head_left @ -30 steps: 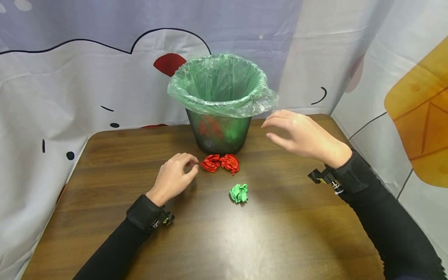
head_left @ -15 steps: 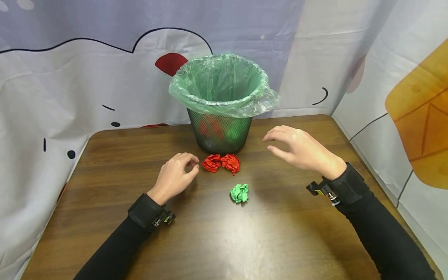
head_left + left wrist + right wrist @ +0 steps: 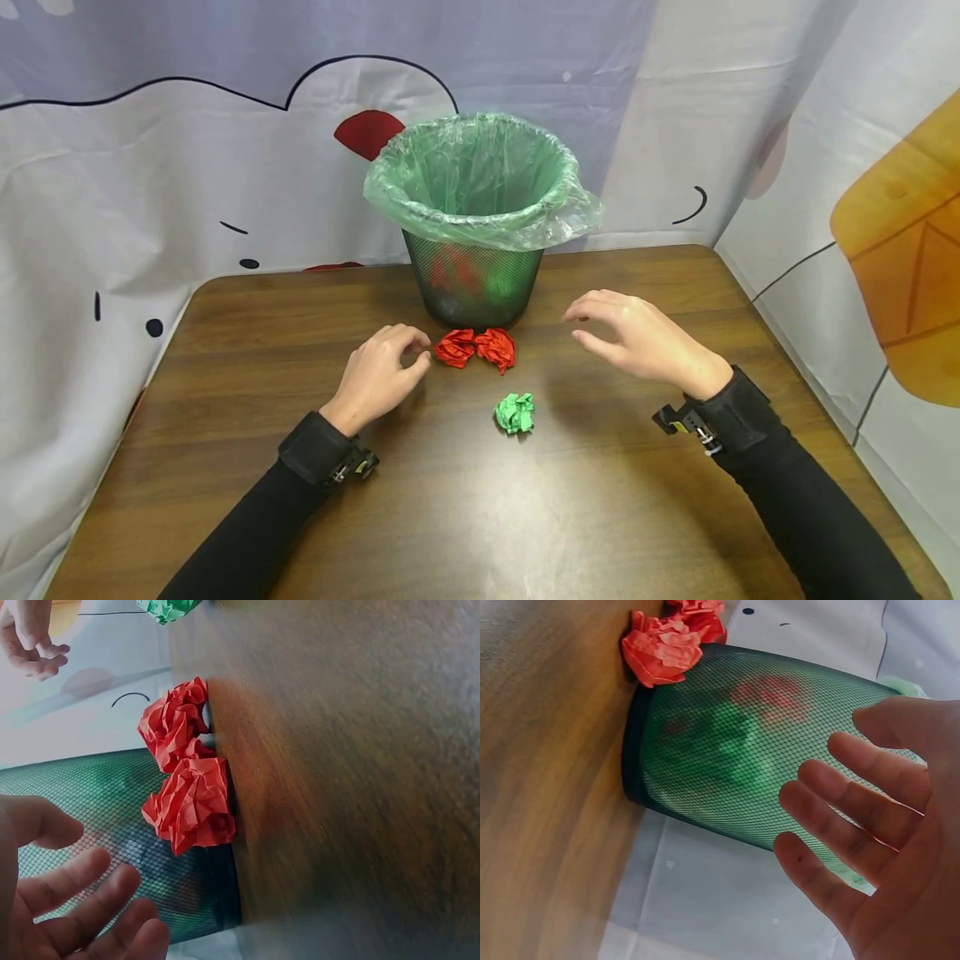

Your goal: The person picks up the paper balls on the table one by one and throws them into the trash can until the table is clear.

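Note:
Two crumpled red paper balls lie side by side on the table, the left red paper ball [image 3: 455, 348] and the right red paper ball [image 3: 497, 350], just in front of a black mesh wastebasket [image 3: 476, 292]. Nearer the front is a crumpled green paper ball [image 3: 514, 413]. My left hand [image 3: 381, 375] is just left of the red balls, fingers loosely bent and holding nothing; the left wrist view shows a gap between its fingers [image 3: 97, 900] and the paper. My right hand [image 3: 645, 342] hovers right of the wastebasket, fingers spread and holding nothing, as the right wrist view also shows.
A green plastic bag [image 3: 480, 179] lines the wastebasket and folds over its rim; red and green shapes show through the mesh. The wooden table [image 3: 300, 517] reaches a printed curtain [image 3: 150, 183] at the back and right. Both wrists wear black camera straps.
My right hand has come down and slightly toward me, away from the bag's rim. The left hand and the paper balls have stayed essentially where they were.

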### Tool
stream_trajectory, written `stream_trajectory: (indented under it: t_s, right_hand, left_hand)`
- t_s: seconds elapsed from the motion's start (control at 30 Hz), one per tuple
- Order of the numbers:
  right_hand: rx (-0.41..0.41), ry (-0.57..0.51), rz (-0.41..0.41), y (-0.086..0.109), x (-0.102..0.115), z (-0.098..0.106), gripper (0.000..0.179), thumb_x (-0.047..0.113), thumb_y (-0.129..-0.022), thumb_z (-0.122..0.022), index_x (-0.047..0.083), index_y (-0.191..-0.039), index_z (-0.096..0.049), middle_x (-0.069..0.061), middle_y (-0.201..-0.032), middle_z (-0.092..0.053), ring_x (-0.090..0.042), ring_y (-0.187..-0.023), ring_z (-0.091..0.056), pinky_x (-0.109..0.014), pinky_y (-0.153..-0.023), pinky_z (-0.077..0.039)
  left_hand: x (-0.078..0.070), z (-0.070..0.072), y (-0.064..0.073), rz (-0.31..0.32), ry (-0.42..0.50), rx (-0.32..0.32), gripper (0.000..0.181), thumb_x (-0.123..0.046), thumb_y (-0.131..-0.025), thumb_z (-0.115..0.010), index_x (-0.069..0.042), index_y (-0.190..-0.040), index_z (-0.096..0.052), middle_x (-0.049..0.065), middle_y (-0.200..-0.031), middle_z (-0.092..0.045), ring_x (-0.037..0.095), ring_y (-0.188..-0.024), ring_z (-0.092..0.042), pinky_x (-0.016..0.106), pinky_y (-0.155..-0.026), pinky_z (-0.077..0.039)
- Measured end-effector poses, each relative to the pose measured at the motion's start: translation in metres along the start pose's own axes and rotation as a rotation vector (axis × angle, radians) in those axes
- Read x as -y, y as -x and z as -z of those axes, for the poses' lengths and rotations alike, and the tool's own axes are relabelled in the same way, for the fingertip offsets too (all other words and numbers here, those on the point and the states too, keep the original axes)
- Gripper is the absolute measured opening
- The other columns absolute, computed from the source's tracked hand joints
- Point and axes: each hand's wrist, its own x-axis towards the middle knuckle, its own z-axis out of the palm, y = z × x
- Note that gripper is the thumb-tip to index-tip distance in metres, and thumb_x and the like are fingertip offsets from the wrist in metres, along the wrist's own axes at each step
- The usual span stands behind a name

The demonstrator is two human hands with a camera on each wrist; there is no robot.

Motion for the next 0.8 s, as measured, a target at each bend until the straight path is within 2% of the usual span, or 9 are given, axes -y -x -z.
stream_trajectory:
  t_s: [0.17, 0.37, 0.53, 0.8]
  right_hand:
    - [0.014, -0.010, -0.019, 0.004, -0.002, -0.006, 0.018, 0.019, -0.096, -0.066, 0.015, -0.113, -0.070, 0.002, -0.112, -0.069, -0.014, -0.107, -0.064, -0.039, -0.090, -0.052]
    - [0.017, -0.022, -0.035, 0.008, -0.004, -0.010, 0.018, 0.019, -0.096, -0.066, 0.015, -0.114, -0.070, 0.002, -0.112, -0.069, -0.014, -0.107, -0.065, -0.039, -0.091, -0.052]
    - [0.029, -0.032, -0.057, 0.012, -0.005, -0.014, 0.019, 0.020, -0.097, -0.066, 0.016, -0.115, -0.070, 0.003, -0.114, -0.069, -0.015, -0.108, -0.065, -0.039, -0.092, -0.052]
    - [0.042, -0.040, -0.080, 0.016, -0.006, -0.018, 0.019, 0.022, -0.098, -0.065, 0.017, -0.115, -0.070, 0.005, -0.114, -0.068, -0.014, -0.107, -0.065, -0.037, -0.092, -0.052]
  left_hand:
    - [-0.001, -0.001, -0.002, 0.009, -0.008, 0.024, 0.021, -0.028, -0.093, -0.063, -0.016, -0.108, -0.070, 0.001, -0.106, -0.068, 0.022, -0.100, -0.064, 0.044, -0.080, -0.053]
    - [-0.002, -0.003, -0.006, -0.023, -0.029, 0.070, 0.033, -0.030, -0.093, -0.063, -0.016, -0.122, -0.068, 0.001, -0.122, -0.067, 0.024, -0.114, -0.063, 0.048, -0.089, -0.053]
    - [-0.004, -0.005, -0.012, -0.038, -0.046, 0.100, 0.039, -0.030, -0.091, -0.066, -0.015, -0.127, -0.066, 0.003, -0.127, -0.064, 0.025, -0.120, -0.060, 0.049, -0.093, -0.052]
    - [-0.008, -0.010, -0.018, -0.021, -0.105, 0.218, 0.055, -0.035, -0.088, -0.071, -0.018, -0.139, -0.057, 0.006, -0.134, -0.058, 0.029, -0.125, -0.057, 0.052, -0.094, -0.052]
